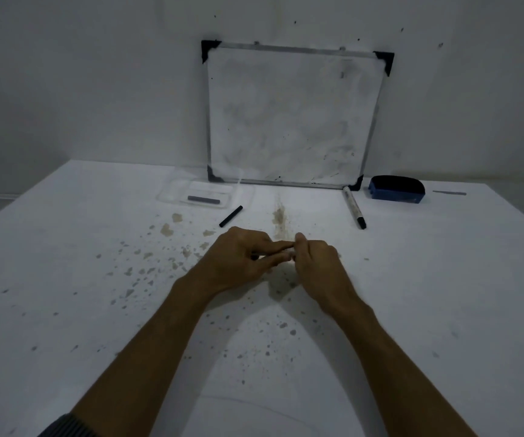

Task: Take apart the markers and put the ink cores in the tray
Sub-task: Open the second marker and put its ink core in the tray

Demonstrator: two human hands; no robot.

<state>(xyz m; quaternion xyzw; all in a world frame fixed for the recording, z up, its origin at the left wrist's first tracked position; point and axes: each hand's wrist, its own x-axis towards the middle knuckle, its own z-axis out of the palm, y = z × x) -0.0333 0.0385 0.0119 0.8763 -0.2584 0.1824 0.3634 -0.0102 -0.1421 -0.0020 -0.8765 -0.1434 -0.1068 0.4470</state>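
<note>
My left hand and my right hand meet fingertip to fingertip above the middle of the table. Both are pinched on a small marker part that is almost fully hidden; only a dark bit shows under the left fingers. A clear plastic tray lies at the back left with one grey ink core in it. A black marker piece lies just right of the tray. A whole white marker with a black tip lies at the back right.
A small whiteboard leans on the wall behind the table. A blue eraser sits right of it, with a thin grey stick farther right. The white table is spotted with brown and grey stains.
</note>
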